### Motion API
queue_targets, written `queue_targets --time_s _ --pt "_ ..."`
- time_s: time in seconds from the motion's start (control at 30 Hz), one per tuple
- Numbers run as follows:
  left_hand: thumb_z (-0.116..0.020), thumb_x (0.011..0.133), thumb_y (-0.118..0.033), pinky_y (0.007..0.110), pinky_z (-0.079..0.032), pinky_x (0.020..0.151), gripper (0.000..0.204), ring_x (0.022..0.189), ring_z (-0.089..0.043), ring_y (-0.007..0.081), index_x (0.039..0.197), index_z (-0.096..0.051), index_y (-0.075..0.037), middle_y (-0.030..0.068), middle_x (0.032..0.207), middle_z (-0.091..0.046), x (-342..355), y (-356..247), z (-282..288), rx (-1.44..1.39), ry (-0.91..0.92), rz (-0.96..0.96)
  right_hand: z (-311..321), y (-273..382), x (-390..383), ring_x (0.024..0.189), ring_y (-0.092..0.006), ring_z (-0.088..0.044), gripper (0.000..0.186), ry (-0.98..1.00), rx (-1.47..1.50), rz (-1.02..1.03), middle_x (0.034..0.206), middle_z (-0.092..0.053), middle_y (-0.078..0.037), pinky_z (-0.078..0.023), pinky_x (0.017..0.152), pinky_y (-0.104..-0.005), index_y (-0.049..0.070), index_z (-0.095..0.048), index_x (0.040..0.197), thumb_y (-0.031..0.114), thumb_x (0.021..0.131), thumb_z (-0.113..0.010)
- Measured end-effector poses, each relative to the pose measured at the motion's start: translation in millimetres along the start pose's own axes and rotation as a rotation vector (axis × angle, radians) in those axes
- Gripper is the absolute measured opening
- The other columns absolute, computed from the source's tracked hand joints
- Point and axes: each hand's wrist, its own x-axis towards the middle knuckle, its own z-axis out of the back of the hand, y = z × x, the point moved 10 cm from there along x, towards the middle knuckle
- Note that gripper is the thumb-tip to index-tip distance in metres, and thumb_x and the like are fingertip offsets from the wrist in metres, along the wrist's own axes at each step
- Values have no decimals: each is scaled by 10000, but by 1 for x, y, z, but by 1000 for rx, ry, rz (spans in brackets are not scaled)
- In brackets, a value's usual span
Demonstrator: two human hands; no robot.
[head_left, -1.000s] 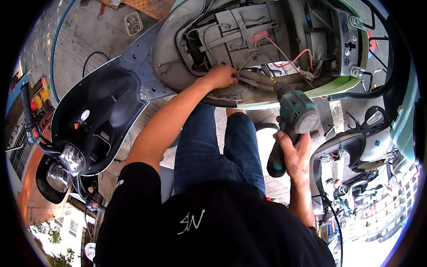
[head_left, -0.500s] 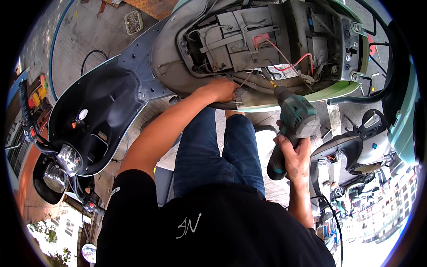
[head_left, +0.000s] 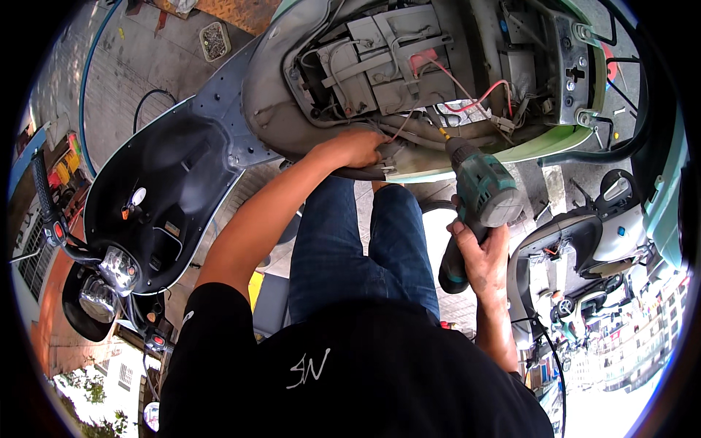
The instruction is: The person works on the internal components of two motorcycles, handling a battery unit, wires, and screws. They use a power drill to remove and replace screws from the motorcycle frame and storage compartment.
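Note:
My right hand [head_left: 482,259] is wrapped round the handle of a green and black cordless drill [head_left: 485,186]. A thin bit with a yellow band [head_left: 443,134] points from its chuck towards the opened scooter body [head_left: 274,131]. My left hand [head_left: 359,148] rests at the near edge of that body, fingers curled in by the wires and the pale green side panel [head_left: 431,169]. Whatever those fingers grip is hidden. Inside the open compartment sit grey strapped batteries [head_left: 394,36] with cables, a red connector [head_left: 423,61] and a red wire [head_left: 478,102].
The scooter's black front shield [head_left: 161,190] and handlebar [head_left: 55,212] lie to the left. A small tray of loose hardware [head_left: 215,41] stands on the paving behind. Another scooter [head_left: 584,241] is parked at the right. A blue hose [head_left: 86,95] runs along the far left.
The whole view has shifted slightly. Both hands keep nearly the same places, the right one still round the drill and the left one at the body's edge.

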Motion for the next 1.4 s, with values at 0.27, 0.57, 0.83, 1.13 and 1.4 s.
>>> queue_targets --time_s 0.27,0.57,0.83,1.13,1.4 --pt "-609 840 -268 448 -490 722 351 793 -638 362 1151 -616 -105 195 808 -658 19 -68 109 -52 -496 -246 17 8 -10 700 -210 -614 236 -185 -55 90 773 -648 -146 -482 671 -331 -43 -592 945 72 755 -672" --pt "-623 762 -172 501 -514 757 267 853 -641 397 1012 -642 -81 202 895 -670 109 -79 92 81 -523 -51 37 3 -12 876 -155 -598 351 -159 -63 58 992 -654 -102 -470 807 -293 -52 -583 1135 39 800 -639" --pt "-557 929 -304 392 -514 696 280 780 -657 243 1025 -625 -50 96 820 -660 78 -57 47 -1012 -165 106 26 17 -3 671 -251 -613 216 -179 -138 184 853 -647 -153 -491 655 -337 -13 -605 950 52 750 -653" --pt "-463 951 -471 339 -466 738 440 730 -538 179 991 -547 -41 65 818 -548 -75 -91 42 -2381 54 -316 -88 79 -11 909 -475 -583 776 197 -321 466 1147 -495 -314 -500 773 -475 -25 -283 1382 149 763 -718" --pt "-367 992 -417 333 -540 509 435 663 -536 200 994 -483 2 94 773 -468 -151 -59 45 -2424 208 -595 -69 133 123 734 -398 -636 192 -12 -432 555 746 -644 -204 -507 697 -432 -26 -605 902 148 829 -569"
